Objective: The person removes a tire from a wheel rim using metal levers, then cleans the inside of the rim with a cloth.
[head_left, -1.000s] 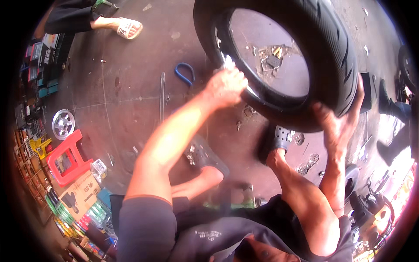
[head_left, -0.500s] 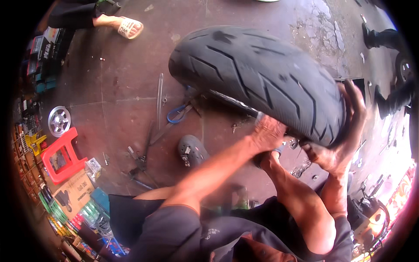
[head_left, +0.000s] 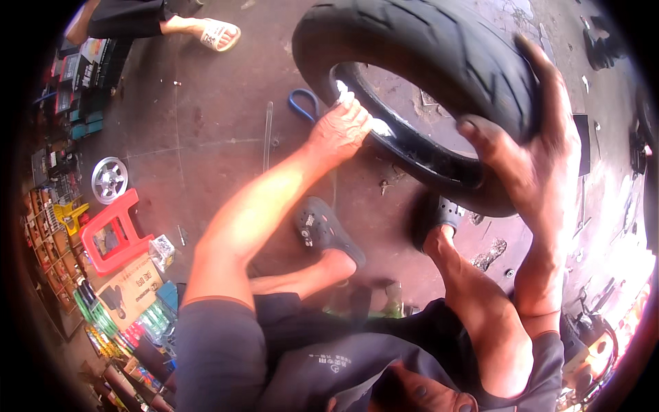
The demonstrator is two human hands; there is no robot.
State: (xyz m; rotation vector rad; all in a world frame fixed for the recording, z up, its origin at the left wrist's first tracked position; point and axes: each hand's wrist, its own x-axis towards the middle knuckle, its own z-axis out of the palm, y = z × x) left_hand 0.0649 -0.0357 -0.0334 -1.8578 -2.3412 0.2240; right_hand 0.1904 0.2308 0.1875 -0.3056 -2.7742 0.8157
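A black tire [head_left: 412,41] with a grooved tread is held up off the floor, tilted so that its open middle and inner edge show. My right hand [head_left: 532,154] grips it at the right, the thumb on the sidewall and the fingers against the tread. At the tire's near left inner edge, my left hand [head_left: 336,134] is closed on a crumpled white cloth [head_left: 381,128], perhaps paper, which sticks out past the fingers on both sides. The cloth meets the inner edge; the fingertips are partly hidden.
Left of the tire lie a blue loop [head_left: 303,103] and a long metal bar [head_left: 268,136]. A red plastic stool [head_left: 113,237] and a silver wheel [head_left: 110,180] are at the far left, beside stocked shelves. Another person's sandalled foot [head_left: 221,34] is at upper left.
The tire has moved up and tipped, bringing its open middle into view. My left hand has shifted left and away from me to the inner edge. My right hand still holds the right side.
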